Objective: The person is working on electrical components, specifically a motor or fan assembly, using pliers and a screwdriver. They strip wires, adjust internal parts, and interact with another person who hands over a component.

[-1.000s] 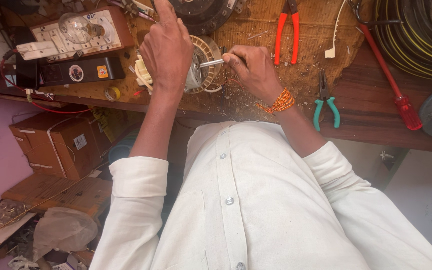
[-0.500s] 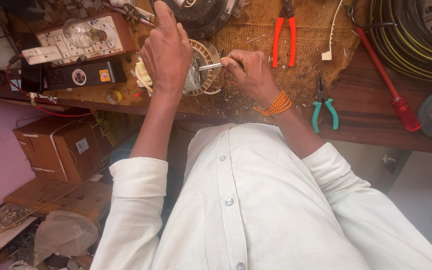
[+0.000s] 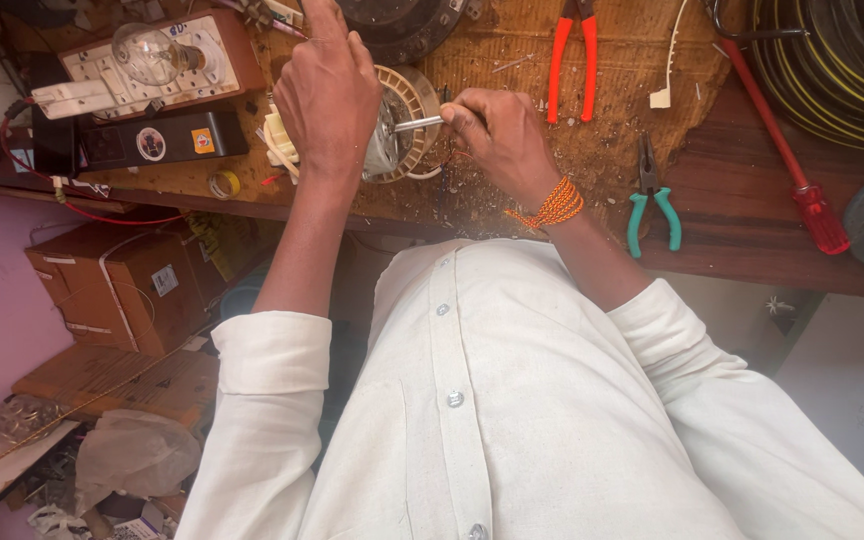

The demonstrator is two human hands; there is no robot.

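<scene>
The round cream motor part is pressed down on the workbench under the left hand, index finger raised. A thin metal tool is pinched in the right hand, tip at the part. The part is best kept steady, the tool square. Orange pliers lie beyond the right hand.

A wooden tabletop with tools and parts on it

We see on the tabletop a pair of orange-handled pliers near the far edge, small teal-handled pliers close to the near edge, and a red-handled screwdriver lying diagonal to the right of them. On the left lies a board with switches and a glass bulb, with a black box just before it. A round cream-coloured fan part sits in the middle, and coiled cable lies at far right.
</scene>
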